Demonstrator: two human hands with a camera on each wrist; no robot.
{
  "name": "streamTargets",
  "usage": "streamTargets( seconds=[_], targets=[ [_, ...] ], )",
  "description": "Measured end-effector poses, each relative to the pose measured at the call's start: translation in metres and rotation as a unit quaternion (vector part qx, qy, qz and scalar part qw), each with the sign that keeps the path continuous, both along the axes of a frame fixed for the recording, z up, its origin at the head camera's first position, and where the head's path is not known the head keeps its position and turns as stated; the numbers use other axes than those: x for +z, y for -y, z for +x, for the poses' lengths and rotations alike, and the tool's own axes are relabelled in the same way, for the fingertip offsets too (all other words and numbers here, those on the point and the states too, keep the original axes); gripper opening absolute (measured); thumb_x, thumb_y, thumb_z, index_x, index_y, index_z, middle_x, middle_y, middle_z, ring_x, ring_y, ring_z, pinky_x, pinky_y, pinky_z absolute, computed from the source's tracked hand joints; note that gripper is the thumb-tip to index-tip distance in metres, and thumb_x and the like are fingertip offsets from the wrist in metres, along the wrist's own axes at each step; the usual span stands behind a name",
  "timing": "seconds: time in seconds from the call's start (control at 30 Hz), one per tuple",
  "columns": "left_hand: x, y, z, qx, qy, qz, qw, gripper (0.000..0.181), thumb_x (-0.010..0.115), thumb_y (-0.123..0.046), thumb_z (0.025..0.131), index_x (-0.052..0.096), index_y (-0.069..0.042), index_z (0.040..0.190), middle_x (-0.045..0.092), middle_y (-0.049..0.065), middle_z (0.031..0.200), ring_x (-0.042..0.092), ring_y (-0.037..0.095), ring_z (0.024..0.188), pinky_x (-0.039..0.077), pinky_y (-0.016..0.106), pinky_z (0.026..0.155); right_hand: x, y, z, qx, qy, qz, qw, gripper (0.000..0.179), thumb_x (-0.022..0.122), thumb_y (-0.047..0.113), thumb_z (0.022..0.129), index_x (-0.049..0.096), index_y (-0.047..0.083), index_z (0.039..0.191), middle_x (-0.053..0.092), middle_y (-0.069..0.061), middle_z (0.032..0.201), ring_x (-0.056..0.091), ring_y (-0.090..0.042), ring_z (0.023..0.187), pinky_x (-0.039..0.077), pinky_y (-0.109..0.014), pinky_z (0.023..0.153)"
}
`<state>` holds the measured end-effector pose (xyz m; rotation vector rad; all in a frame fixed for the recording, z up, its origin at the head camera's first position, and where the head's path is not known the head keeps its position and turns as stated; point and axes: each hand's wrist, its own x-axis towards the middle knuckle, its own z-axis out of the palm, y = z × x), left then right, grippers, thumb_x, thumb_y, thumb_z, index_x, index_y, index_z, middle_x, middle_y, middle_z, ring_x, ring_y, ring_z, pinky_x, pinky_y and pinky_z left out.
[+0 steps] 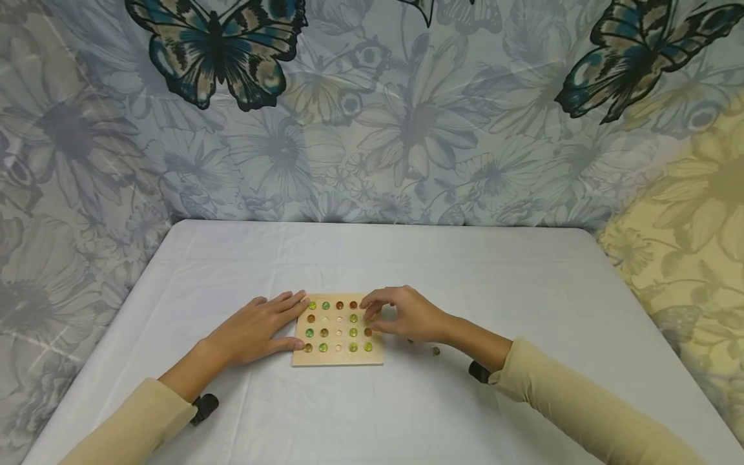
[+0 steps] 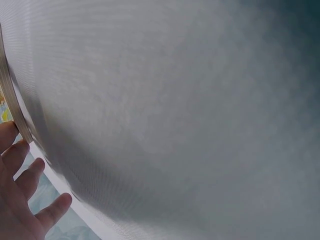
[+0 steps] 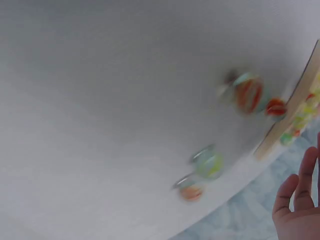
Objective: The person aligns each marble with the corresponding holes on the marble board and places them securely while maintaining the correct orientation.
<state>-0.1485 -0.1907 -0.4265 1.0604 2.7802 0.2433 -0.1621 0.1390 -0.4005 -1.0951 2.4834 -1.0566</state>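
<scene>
From here the wooden board (image 1: pixel 338 359) is lying longways left to right on the bench (image 1: pixel 442 258), its right end just under the right hand (image 1: pixel 409 313), whose bent-fingered grip may be pinching something, I can't tell, while the left hand (image 1: pixel 258 329) is resting, fingers outstretched, on the left end.

bg: blue-grey floral backdrop (image 1: pixel 418 142) w/ teal/tan butterfly print (image 1: pixel 216 42) at 11 o'clock, 2nd butterfly print (image 1: pixel 650 51) at 2; yellow daisy print (image 1: pixel 726 181) approx 3, greyer blooms (image 1: pixel 64 132) nr 9. white-clothed tbl (image 1: pixel 494 271) at 6.
</scene>
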Motion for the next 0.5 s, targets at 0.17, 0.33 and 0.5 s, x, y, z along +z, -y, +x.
streamTargets(
  seconds=[0.17, 0.33, 0.5],
  targets=[
    [0.001, 0.0, 0.0, 0.0, -0.001, 0.001, 1.0, 0.082, 0.046, -0.065, 0.097, 0.034, -0.011, 0.156, 0.031, 0.008, 0.161, 0.033, 0.032, 0.145, 0.037, 0.057, 0.105, -0.005, -0.029, -0.009, -0.03, -0.018, 0.013, 0.9993, 0.034, 0.078, 0.007, 0.086, 0.068, 0.006, 0.118, 0.075, 0.004, 0.1, 0.068, -0.014, 0.099, 0.05, -0.048, 0.089],
    [-0.001, 0.001, 0.0, -0.002, -0.009, 0.002, 1.0, 0.082, 0.045, -0.066, 0.096, 0.034, -0.011, 0.156, 0.032, 0.009, 0.16, 0.034, 0.032, 0.145, 0.038, 0.056, 0.105, -0.008, -0.054, -0.013, -0.057, -0.018, 0.017, 0.9981, 0.032, 0.078, 0.007, 0.086, 0.068, 0.005, 0.117, 0.075, 0.002, 0.099, 0.068, -0.017, 0.098, 0.05, -0.049, 0.084],
    [-0.002, 0.001, -0.001, -0.003, -0.007, 0.006, 0.9999, 0.081, 0.045, -0.065, 0.097, 0.034, -0.011, 0.156, 0.031, 0.008, 0.161, 0.033, 0.032, 0.145, 0.037, 0.057, 0.105, -0.009, -0.073, -0.012, -0.075, -0.011, 0.029, 0.9967, 0.03, 0.078, 0.008, 0.086, 0.069, 0.006, 0.115, 0.075, 0.002, 0.099, 0.068, -0.016, 0.096, 0.049, -0.048, 0.083]
  ],
)
